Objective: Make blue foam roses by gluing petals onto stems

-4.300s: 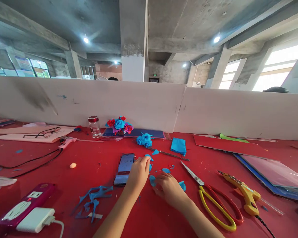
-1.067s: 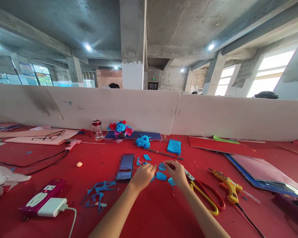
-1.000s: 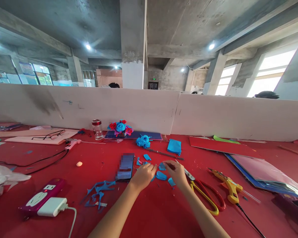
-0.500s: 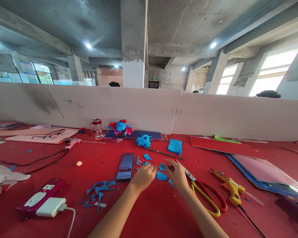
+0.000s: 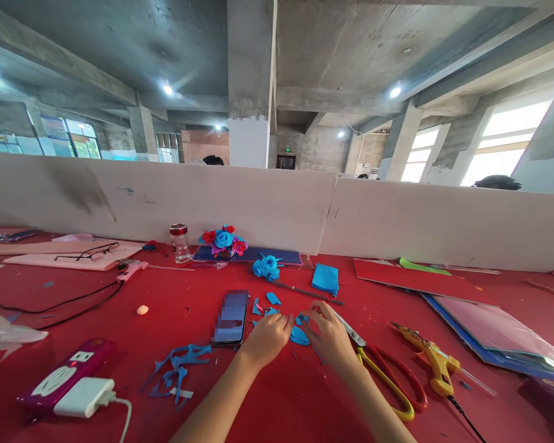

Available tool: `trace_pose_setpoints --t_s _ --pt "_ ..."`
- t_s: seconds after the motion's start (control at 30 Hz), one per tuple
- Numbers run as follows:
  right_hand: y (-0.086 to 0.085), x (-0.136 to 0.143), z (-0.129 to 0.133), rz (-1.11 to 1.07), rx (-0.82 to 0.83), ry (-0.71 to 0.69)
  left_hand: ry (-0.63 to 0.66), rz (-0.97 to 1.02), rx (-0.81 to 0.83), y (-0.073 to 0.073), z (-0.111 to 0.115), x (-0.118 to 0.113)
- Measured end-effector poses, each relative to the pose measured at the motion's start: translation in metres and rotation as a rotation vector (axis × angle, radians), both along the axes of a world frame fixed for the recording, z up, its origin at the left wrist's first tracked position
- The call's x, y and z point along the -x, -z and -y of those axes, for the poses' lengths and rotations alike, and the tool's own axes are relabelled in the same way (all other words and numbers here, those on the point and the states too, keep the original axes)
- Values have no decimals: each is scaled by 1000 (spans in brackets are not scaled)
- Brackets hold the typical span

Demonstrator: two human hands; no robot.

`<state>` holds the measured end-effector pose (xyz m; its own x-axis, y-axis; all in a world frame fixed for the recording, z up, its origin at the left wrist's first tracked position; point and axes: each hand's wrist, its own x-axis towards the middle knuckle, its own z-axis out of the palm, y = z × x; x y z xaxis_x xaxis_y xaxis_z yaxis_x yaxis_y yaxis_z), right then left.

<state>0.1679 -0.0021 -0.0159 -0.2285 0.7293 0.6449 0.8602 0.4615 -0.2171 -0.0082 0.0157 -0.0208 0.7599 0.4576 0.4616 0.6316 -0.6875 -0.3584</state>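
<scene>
Several blue pieces [image 5: 299, 336] lie near left hand [image 5: 268, 337] and right hand [image 5: 331, 335].

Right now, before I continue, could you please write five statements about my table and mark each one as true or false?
1. The phone lies to the left of the left hand. True.
2. The left hand and the right hand touch each other. False: there is a gap between them.
3. A flat blue piece lies between the hands. True.
4. The yellow glue gun lies to the left of the scissors. False: it lies to their right.
5. The power strip is green. False: it is purple.
</scene>
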Motion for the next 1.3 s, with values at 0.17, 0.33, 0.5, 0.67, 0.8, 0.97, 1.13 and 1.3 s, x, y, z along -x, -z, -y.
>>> trace_pose_setpoints --t_s 0.17,0.33,0.5,0.67,0.8,0.97,1.13,1.3 --pt "-3 -2 3 8 -12 20 20 -11 9 -2 1 -1" --pt "-6 -10 3 -17 3 38 16 6 5 -2 1 0" --pt "-7 -11 4 -16 11 19 11 1 4 -1 1 0" --pt "-9 -6 6 25 17 -19 10 -14 7 -3 3 -1" --pt "-9 -4 6 31 38 -26 7 -20 10 -2 5 -3" --pt "-4 -4 4 47 5 -30 1 -21 14 -1 6 -3" --pt "-2 -4 3 87 16 -16 12 -8 -6 1 5 -5" --pt "-3 -4 4 127 35 -6 15 -2 12 1 5 -6"
